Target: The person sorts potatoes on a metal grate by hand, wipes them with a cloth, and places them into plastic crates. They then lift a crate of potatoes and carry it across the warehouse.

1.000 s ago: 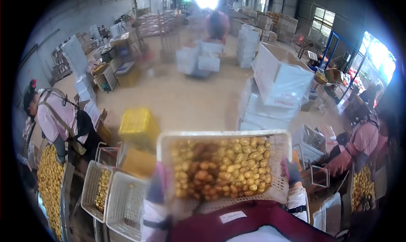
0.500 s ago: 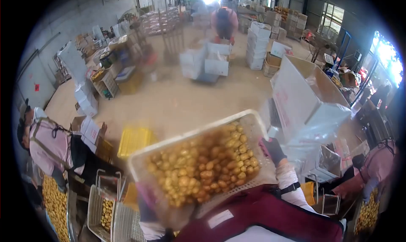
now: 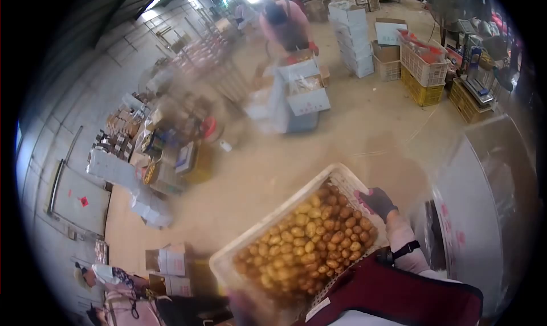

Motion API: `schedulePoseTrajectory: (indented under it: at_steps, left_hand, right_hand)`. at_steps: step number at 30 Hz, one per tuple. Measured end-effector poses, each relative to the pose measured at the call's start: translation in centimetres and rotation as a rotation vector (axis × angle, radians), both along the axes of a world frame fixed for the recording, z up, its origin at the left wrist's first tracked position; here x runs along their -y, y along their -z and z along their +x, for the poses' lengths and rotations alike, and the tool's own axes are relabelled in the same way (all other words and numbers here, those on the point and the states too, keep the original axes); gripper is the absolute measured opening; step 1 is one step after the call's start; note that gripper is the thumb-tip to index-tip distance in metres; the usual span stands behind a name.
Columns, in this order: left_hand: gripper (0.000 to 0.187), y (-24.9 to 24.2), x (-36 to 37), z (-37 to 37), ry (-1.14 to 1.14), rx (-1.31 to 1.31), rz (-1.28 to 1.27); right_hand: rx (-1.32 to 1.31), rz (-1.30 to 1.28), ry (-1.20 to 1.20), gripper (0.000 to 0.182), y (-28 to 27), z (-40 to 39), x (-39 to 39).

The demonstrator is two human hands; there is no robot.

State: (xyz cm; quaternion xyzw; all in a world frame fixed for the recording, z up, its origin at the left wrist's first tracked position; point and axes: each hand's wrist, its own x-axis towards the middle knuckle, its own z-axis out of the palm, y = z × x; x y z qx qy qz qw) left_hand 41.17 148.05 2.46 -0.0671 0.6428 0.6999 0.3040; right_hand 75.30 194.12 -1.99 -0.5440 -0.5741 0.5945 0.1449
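Observation:
A white plastic crate point(image 3: 268, 226) filled with small round yellow-brown produce point(image 3: 307, 235) is held tilted in front of my body. Gloved in dark grey and pink, my right hand point(image 3: 376, 203) grips its far right corner, fingers closed on the rim. At the near left end of the crate is my left hand point(image 3: 246, 304), smeared and dim, closed around that side. The crate's near edge rests close to my dark red apron point(image 3: 393, 292).
A large white carton point(image 3: 478, 212) lined with clear plastic stands close at right. Ahead, a person in pink point(image 3: 285, 27) bends over open white boxes point(image 3: 307, 101). Yellow crates point(image 3: 421, 89) stand at back right. Two people point(image 3: 122, 309) are at lower left.
The view has turned and tilted. The crate is still held and now sits lower and further right. The large carton has shifted to the right edge, and the people at left appear lower.

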Motion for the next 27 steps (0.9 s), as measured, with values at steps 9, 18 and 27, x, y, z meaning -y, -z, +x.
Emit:
schedulePoseTrajectory:
  at_steps: [9,18,27]
  left_hand:
    - [0.051,2.6,-24.9,-15.1,0.119,0.041,0.079]
    - [0.048,-2.2,-55.4,-23.8,0.754,-0.141,0.096]
    - [0.046,6.1,-92.5,-25.3,0.938,0.034,-0.014]
  right_hand:
    - [-0.072,-0.059,0.338,0.046,-1.5,-5.9,-14.3]
    - [0.017,0.043,0.737,0.048,-2.8,-6.9,-23.3]
    - [-0.001,0.086,1.035,0.045,3.7,-5.5,-44.5]
